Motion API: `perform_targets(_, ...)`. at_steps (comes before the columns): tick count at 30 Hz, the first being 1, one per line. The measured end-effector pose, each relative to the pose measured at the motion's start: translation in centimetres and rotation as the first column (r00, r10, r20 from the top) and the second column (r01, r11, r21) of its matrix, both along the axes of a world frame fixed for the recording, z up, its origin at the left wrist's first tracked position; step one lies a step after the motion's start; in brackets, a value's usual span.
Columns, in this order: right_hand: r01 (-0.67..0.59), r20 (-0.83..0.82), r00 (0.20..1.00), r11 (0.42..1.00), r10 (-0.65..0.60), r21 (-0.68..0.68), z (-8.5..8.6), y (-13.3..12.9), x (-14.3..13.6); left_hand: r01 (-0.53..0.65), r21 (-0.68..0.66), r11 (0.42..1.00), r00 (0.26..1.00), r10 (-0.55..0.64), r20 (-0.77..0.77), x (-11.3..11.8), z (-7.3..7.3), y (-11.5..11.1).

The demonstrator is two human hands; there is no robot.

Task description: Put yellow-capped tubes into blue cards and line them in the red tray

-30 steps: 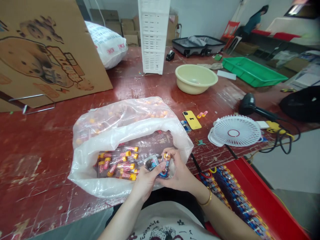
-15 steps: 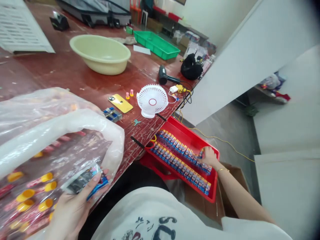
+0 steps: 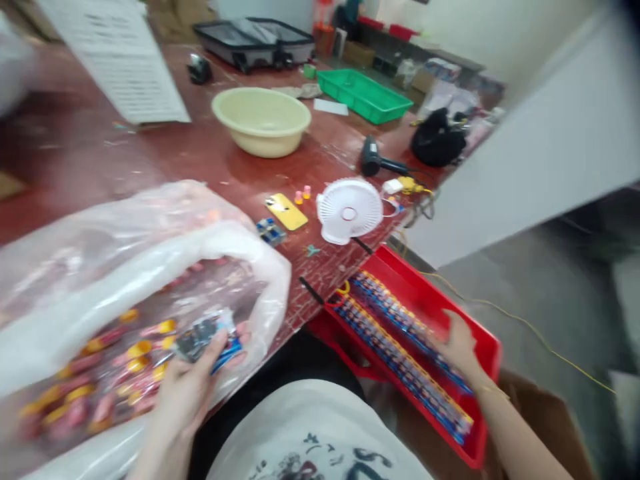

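Observation:
My left hand [image 3: 193, 383] is closed around a few small printed plastic packets [image 3: 231, 340], blue and dark with clear film, thumb on top. It is over the mouth of a large clear plastic bag [image 3: 250, 243] holding many pink tubes with yellow caps [image 3: 137, 350]. My right hand [image 3: 457, 343] is low inside a red tray [image 3: 493, 353], at the far row of small blue-and-yellow printed pieces [image 3: 390, 303]. Motion smears its fingers, so I cannot make out whether they grip a piece. A second such row [image 3: 405, 367] lies along the near side.
On the red table [image 3: 165, 157] are a white fan [image 3: 350, 210], a yellow phone [image 3: 287, 212], a small blue-grey case [image 3: 271, 231], two pink-and-yellow pieces [image 3: 303, 195], a cream basin [image 3: 265, 123], a green tray [image 3: 365, 97] and a hair dryer [image 3: 377, 160]. A yellow cord [image 3: 530, 340] crosses the floor.
The whole view has swung, so everything sits further right. My right hand has shifted back a little along the far row, and its thumb stands up more. My left hand keeps its packets.

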State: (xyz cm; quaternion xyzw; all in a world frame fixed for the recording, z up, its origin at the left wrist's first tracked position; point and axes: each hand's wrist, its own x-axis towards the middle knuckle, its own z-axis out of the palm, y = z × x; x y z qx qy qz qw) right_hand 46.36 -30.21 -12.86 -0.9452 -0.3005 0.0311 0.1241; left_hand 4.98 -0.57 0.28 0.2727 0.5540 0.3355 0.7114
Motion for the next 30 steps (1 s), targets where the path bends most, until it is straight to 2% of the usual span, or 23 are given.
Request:
perform_targets(1,-0.089,0.094,0.993,0.988,0.078,0.125,1.2,2.0,-0.6,-0.01,0.016,1.0,1.0,0.01,-0.001,-0.6,0.1,0.2)
perform_targets(2,-0.207,0.175,0.97,0.946,0.167,0.249,2.3,4.6,-1.6,-0.017,0.035,0.999,1.0,0.018,-0.007,-1.3,0.3,0.4)
perform_targets(3,-0.335,0.228,0.937,0.871,0.266,0.359,3.5,7.7,-3.2,-0.038,0.063,0.997,0.999,0.039,-0.016,-2.2,0.4,0.7)
perform_targets(5,-0.529,0.223,0.844,0.685,0.488,0.501,5.8,14.6,-8.3,-0.119,0.124,0.985,0.992,0.124,-0.035,-4.3,0.6,1.0)
perform_targets(6,-0.596,0.206,0.772,0.573,0.601,0.563,6.9,18.0,-11.7,-0.174,0.153,0.973,0.982,0.183,-0.04,-5.4,0.8,1.0)
perform_targets(7,-0.659,0.171,0.661,0.456,0.731,0.598,7.8,21.2,-15.3,-0.231,0.176,0.957,0.97,0.242,-0.04,-6.5,1.0,0.9)
perform_targets(9,-0.785,0.081,0.372,0.266,0.925,0.559,9.2,26.4,-22.4,-0.317,0.201,0.927,0.944,0.329,-0.026,-8.3,1.3,0.4)
perform_targets(10,-0.826,0.015,0.234,0.191,0.972,0.531,9.6,28.4,-25.4,-0.345,0.195,0.918,0.935,0.355,-0.019,-9.0,1.5,0.1)
perform_targets(12,-0.874,-0.09,0.02,0.061,0.996,0.482,9.9,31.1,-30.1,-0.384,0.16,0.91,0.921,0.389,-0.006,-9.9,1.7,-0.7)
perform_targets(13,-0.891,-0.153,-0.059,0.017,0.987,0.453,9.9,31.9,-31.6,-0.396,0.136,0.908,0.916,0.4,-0.002,-10.1,1.8,-1.0)
perform_targets(15,-0.919,-0.271,-0.14,-0.023,0.952,0.393,9.6,32.6,-33.5,-0.416,0.094,0.905,0.909,0.417,0.005,-10.3,1.8,-1.6)
perform_targets(17,-0.934,-0.346,-0.143,-0.011,0.927,0.356,9.0,32.5,-34.2,-0.402,0.066,0.913,0.916,0.401,0.015,-10.2,1.7,-2.0)
perform_targets(20,-0.928,-0.367,-0.096,0.05,0.925,0.368,7.9,32.0,-33.6,-0.332,0.025,0.943,0.943,0.332,0.015,-9.9,1.5,-2.0)
perform_targets(21,-0.913,-0.388,-0.071,0.097,0.919,0.396,7.6,31.9,-33.1,-0.31,0.011,0.951,0.951,0.309,0.013,-9.7,1.5,-1.9)
perform_targets(22,-0.883,-0.423,-0.039,0.167,0.905,0.438,7.5,31.8,-32.5,-0.291,-0.001,0.957,0.957,0.291,0.013,-9.5,1.6,-1.8)
perform_targets(24,-0.761,-0.522,0.005,0.342,0.853,0.551,7.6,31.6,-31.0,-0.257,-0.02,0.966,0.966,0.257,0.032,-9.0,1.7,-1.5)
perform_targets(25,-0.671,-0.581,-0.008,0.427,0.814,0.606,8.0,31.5,-30.2,-0.241,-0.02,0.97,0.969,0.242,0.045,-8.7,1.8,-1.3)
perform_targets(27,-0.484,-0.674,-0.106,0.555,0.731,0.677,9.2,31.2,-28.8,-0.21,0.004,0.978,0.976,0.209,0.061,-7.9,1.8,-1.1)
perform_targets(30,-0.268,-0.724,-0.316,0.674,0.613,0.688,11.3,30.6,-27.4,-0.166,0.064,0.984,0.986,0.163,0.039,-6.8,1.4,-0.9)
